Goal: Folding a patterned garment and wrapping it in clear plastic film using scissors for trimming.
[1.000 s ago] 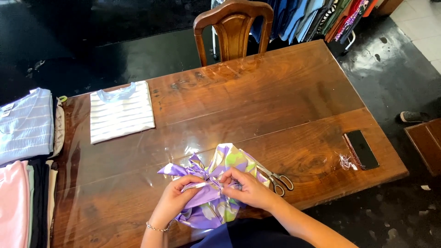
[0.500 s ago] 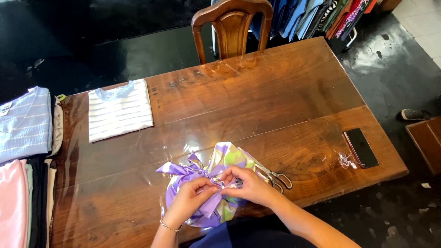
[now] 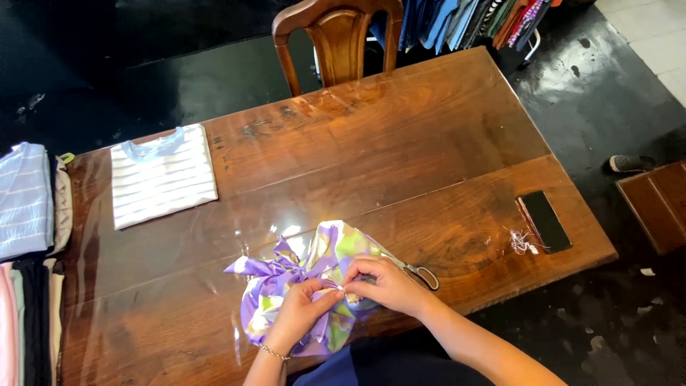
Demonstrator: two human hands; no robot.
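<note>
Both hands meet over a bunched purple, green and white patterned cloth (image 3: 300, 282) lying at the near edge of the wooden table (image 3: 400, 164), roughly at the middle of that edge. Left hand (image 3: 300, 314): fingers curled, fingertips pressed together on a fold of the cloth at its centre; a thin bracelet (image 3: 274, 352) sits on the wrist. Right hand (image 3: 382, 282): thumb and forefinger pinched on the same gathered spot, touching the left fingertips; remaining fingers curled over the cloth. Whether a small item is held between the fingertips cannot be told.

Cloth: crumpled, one pointed corner sticking out toward the left, part of it draped over the near edge of the table toward the person.

Scissors (image 3: 418, 271): flat on the table just beside the right hand, handles pointing toward the right edge, blades partly under the cloth.

Near the right end of the table: a small tangle of thread scraps (image 3: 522, 243), and just beside it a dark phone (image 3: 547, 221), lying flat close to the right edge.

Far left part of the table: a folded white striped shirt with pale blue collar (image 3: 163, 175), well apart from the cloth.

Beyond the left edge: stacked folded garments (image 3: 25, 207), pale blue striped on top, pink and dark ones lower.

Behind the far edge: a wooden chair (image 3: 336, 36).
</note>
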